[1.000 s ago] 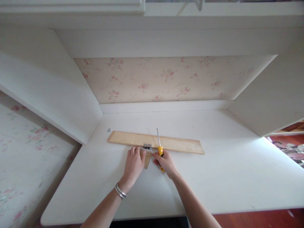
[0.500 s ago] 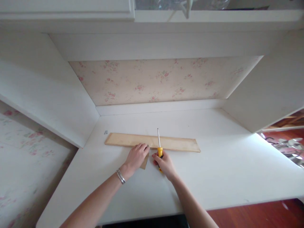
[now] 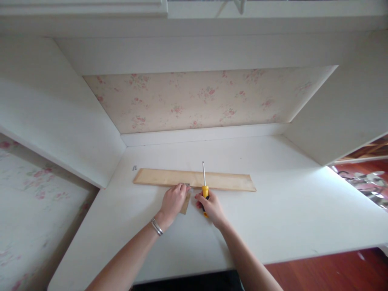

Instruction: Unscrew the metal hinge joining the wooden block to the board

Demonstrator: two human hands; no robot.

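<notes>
A yellow-and-black screwdriver [image 3: 205, 192] is in my right hand [image 3: 214, 208], its shaft pointing away from me over a long, light wooden board [image 3: 163, 176]. The board lies flat, running left to right. My left hand [image 3: 173, 201] is closed at the board's near edge, fingertips on a small grey metal piece [image 3: 188, 184] whose shape is partly hidden. Below those fingers a short wooden piece [image 3: 185, 204] lies at an angle, its near end toward me and much of it covered by the hand.
Small screws [image 3: 134, 167] lie left of the board on the white countertop [image 3: 273, 210]. White side panels and a floral-papered back wall [image 3: 182, 101] enclose the space, with a cabinet overhead. Metal utensils [image 3: 360, 182] show at the far right, above red flooring.
My left fingers have shifted slightly, and more of the small metal piece shows at their tips. The screwdriver stays in my right hand, almost still. The view has tilted down a little.
</notes>
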